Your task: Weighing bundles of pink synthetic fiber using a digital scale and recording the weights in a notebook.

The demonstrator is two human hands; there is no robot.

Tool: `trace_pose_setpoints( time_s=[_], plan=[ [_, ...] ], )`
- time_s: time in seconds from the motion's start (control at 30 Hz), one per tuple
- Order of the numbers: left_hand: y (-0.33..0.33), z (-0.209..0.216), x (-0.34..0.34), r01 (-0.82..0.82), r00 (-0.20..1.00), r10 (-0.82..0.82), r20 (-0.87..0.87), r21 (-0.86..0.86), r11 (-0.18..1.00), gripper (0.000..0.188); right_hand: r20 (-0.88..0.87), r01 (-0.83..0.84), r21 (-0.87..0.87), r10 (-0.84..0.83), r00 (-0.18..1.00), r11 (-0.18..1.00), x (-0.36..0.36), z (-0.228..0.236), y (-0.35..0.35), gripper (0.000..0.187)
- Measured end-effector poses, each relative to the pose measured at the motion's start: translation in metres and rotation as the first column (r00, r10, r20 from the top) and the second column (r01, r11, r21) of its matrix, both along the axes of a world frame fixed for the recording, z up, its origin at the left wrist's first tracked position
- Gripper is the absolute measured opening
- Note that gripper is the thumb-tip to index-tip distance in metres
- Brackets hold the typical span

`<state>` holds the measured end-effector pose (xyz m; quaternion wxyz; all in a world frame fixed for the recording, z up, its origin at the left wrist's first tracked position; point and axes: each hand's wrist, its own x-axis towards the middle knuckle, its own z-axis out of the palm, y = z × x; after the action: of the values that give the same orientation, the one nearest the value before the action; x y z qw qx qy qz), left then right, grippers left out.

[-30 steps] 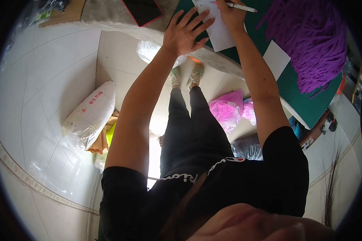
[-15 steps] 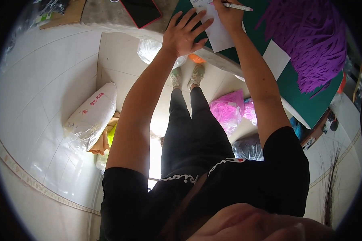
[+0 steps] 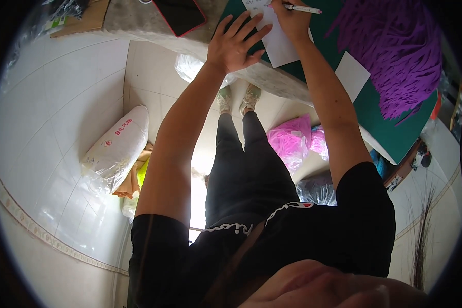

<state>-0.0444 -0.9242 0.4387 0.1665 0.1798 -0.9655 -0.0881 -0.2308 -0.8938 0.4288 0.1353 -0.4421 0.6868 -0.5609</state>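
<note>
My right hand [image 3: 293,23] grips a white pen [image 3: 307,9] with a pink end, its fingers bent over a sheet of white paper [image 3: 280,47]. Some handwriting shows near the sheet's top, and the pen's tip is hidden by my fingers. With fingers spread, my left hand [image 3: 236,45] lies flat at the sheet's left edge. Under the paper is a dark green board [image 3: 398,137] on the table. To the right of my right forearm lies a second white sheet [image 3: 352,76], beside a large heap of purple strips [image 3: 395,56].
A phone with a red rim [image 3: 182,14] lies on the grey tabletop [image 3: 138,23] to the left. On the floor are a white sack [image 3: 119,138], pink bagged goods [image 3: 291,141] and a dark plastic bag [image 3: 317,189]. A clear bag [image 3: 190,65] sits below the table edge.
My right hand and the pen have shifted very slightly over the paper. My left hand stays where it was.
</note>
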Motion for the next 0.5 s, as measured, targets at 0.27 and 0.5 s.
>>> trace_pose_setpoints(
  time_s=[0.27, 0.5],
  plan=[
    [0.0, -0.0012, 0.0003, 0.0, 1.0, 0.0, 0.003, 0.014, 1.0, 0.056, 0.007, -0.014, -0.008, 0.014, 1.0, 1.0, -0.0009, -0.0022, -0.001, 0.038],
    [-0.0004, -0.0026, 0.0, -0.001, 1.0, 0.001, -0.018, 0.004, 1.0, 0.058, 0.059, -0.022, -0.029, 0.024, 0.998, 0.999, -0.002, -0.0082, -0.0007, 0.038]
  ],
)
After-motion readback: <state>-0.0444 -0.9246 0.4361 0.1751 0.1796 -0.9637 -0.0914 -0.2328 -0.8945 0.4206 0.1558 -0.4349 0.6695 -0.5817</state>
